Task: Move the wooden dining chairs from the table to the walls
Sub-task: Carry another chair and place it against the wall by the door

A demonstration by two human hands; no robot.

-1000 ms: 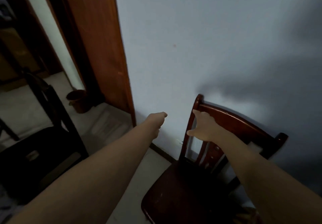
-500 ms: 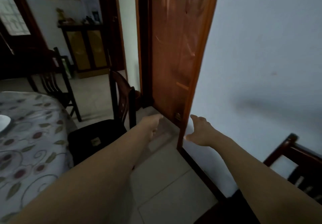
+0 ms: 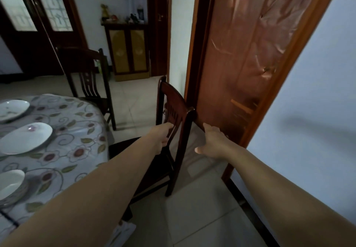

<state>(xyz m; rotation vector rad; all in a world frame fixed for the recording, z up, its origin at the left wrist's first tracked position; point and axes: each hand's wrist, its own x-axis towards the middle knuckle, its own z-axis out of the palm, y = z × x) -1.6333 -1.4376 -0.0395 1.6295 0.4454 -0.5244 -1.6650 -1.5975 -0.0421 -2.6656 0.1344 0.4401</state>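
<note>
Chair [image 3: 176, 112] backrest meets left hand [image 3: 160, 136]; right hand [image 3: 212, 142] open, apart.

Dark reddish-brown wooden dining chair with slatted back [image 3: 174, 112]: upright on the tiled floor, seat tucked toward the floral-clothed tabletop [image 3: 63, 131]. Second dark wooden dining chair [image 3: 90, 77]: upright at the tabletop's far side, back toward the doors.
</note>
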